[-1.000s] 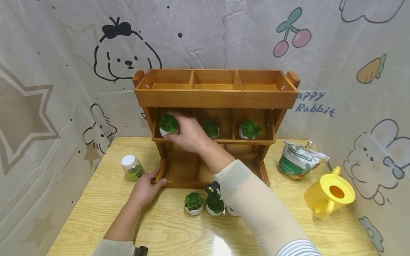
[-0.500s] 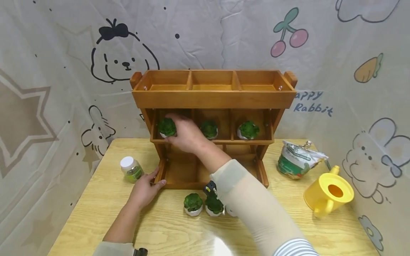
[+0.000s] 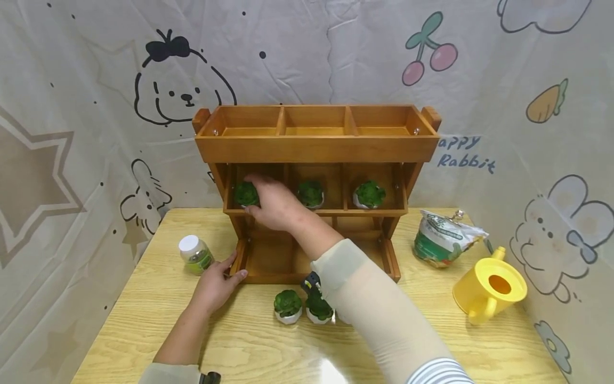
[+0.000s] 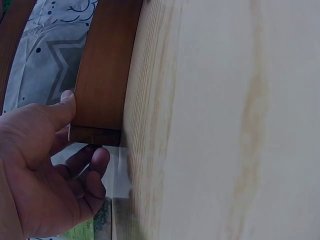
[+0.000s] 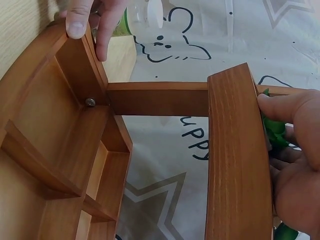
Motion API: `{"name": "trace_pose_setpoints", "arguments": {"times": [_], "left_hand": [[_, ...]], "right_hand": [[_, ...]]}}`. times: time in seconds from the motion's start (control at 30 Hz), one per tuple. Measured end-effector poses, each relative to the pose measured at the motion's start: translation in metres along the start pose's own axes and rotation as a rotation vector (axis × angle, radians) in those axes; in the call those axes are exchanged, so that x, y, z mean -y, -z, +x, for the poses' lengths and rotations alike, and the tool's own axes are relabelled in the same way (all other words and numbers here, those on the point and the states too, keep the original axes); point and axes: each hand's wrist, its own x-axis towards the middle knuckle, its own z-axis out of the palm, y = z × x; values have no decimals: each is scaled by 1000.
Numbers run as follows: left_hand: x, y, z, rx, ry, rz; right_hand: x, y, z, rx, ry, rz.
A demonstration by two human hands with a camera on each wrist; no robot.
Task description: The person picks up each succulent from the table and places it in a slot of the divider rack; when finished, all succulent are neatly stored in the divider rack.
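My right hand [image 3: 276,205] reaches into the left compartment of the middle tier of a brown wooden shelf [image 3: 316,149]. Its thumb and fingers are around a small green potted succulent [image 3: 246,194], whose pot is mostly hidden. In the right wrist view, the shelf's front board covers most of that succulent [image 5: 274,131]. My left hand [image 3: 218,285] grips the shelf's lower left front corner, its thumb on the wood and fingers around the end in the left wrist view. Two more potted succulents sit in the middle compartment [image 3: 310,193] and right compartment [image 3: 369,194].
On the table in front of the shelf stand a potted succulent [image 3: 288,306], another potted succulent [image 3: 318,306] and a third mostly behind the right sleeve. A white-lidded jar [image 3: 195,255] is at left. A green-white bag [image 3: 446,239] and yellow watering can [image 3: 489,290] stand at right.
The right hand and its succulent have sunk slightly deeper into the left compartment, so less of the white pot shows. The left hand has kept its place. The head view has shifted slightly.
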Motion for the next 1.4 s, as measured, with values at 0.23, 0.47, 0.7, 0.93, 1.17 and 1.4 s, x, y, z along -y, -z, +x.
{"name": "trace_pose_setpoints", "arguments": {"times": [0.23,0.47,0.7,0.93,1.17,1.4], "left_hand": [[4,0,1,5,-14,11],[5,1,1,4,-11,14],[4,-1,1,3,2,4],[6,0,2,1,0,1],[5,0,3,9,5,-4],[3,-2,3,8,-4,-5]], "right_hand": [[1,-1,-2,21,-12,10],[0,-1,-4,12,-13,30],[-2,0,-10,15,5,53],[-3,7,-18,-11,42,57],[-4,13,-28,-16,70,52],[-7,16,-43,-5,75,37]]}}
